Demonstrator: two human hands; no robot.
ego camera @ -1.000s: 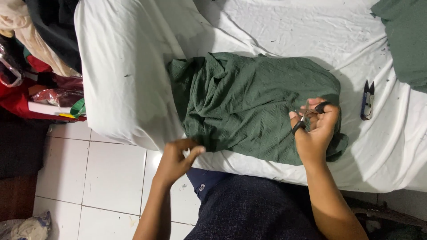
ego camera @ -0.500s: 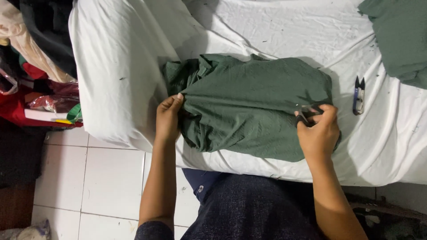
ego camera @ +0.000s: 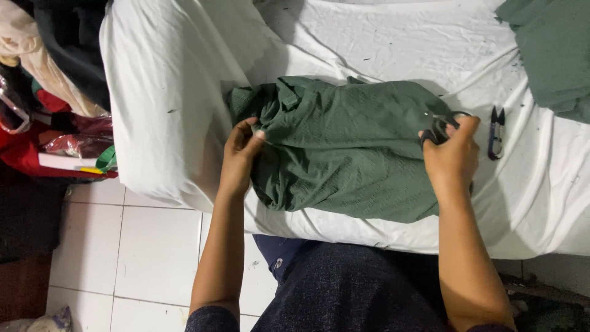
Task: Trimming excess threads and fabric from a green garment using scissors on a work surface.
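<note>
A crumpled dark green garment (ego camera: 350, 147) lies on a table covered with a white sheet (ego camera: 178, 92). My left hand (ego camera: 241, 154) grips the garment's bunched left edge. My right hand (ego camera: 452, 154) holds black-handled scissors (ego camera: 437, 125) over the garment's right end, with the blades pointing left onto the fabric. A small black thread snipper (ego camera: 496, 132) lies on the sheet just right of my right hand.
More green fabric (ego camera: 553, 49) lies at the sheet's far right corner. A pile of clothes and bags (ego camera: 49, 92) sits left of the table. White floor tiles (ego camera: 141, 246) show below the table's front edge, and my dark-clothed lap (ego camera: 356, 289) is against it.
My left hand came up from the table's front edge and took hold of the garment's left side. My right hand with the scissors stayed at the right end.
</note>
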